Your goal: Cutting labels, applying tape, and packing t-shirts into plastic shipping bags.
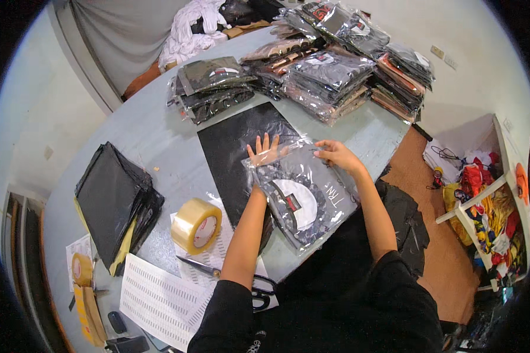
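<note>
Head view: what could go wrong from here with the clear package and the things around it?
The clear package lies by the near edge of the table and might slip off if the right hand loses it. The scissors lie partly beneath the left forearm, which could knock them. The pile of bagged goods is stacked unevenly, so a bump might topple it.

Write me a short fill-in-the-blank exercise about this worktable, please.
1. The bag touched by the right hand is clear ____.
2. The left hand is spread over a flat sheet coloured ____.
3. The cutting tool near the larger tape roll is a pair of ____.

Missing words: plastic; black; scissors.
</note>
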A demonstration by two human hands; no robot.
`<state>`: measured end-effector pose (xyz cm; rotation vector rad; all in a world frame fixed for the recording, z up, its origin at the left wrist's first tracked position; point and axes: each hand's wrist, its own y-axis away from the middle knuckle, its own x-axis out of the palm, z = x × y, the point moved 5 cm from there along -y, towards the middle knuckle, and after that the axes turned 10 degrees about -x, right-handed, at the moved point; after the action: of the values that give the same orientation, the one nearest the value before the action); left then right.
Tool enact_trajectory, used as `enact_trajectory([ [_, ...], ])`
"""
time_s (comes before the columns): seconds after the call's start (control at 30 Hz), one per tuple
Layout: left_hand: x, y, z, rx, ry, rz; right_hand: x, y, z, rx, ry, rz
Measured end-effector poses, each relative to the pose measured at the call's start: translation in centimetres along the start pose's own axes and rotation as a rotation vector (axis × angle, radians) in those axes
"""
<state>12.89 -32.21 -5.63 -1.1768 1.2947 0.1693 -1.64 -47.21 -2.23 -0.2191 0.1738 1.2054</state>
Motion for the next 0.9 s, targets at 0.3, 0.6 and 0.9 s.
enact_trajectory([
  [0.3,-2.8,-0.4,-0.6,-0.091,0.270,0.090,-2.6,12.2,-0.7,-0.021,-0.145,-0.305],
  [0.6,-8.9,1.3,-4.4,0.491,0.591,-0.016,-1.9,23.6,-3.5,-0.086,-0.762,-0.892],
  [0.9,-8.0,1.9,-4.4,0.363,0.441,0.373,-1.3,23.2,-2.1,0.036,-0.762,-0.717],
])
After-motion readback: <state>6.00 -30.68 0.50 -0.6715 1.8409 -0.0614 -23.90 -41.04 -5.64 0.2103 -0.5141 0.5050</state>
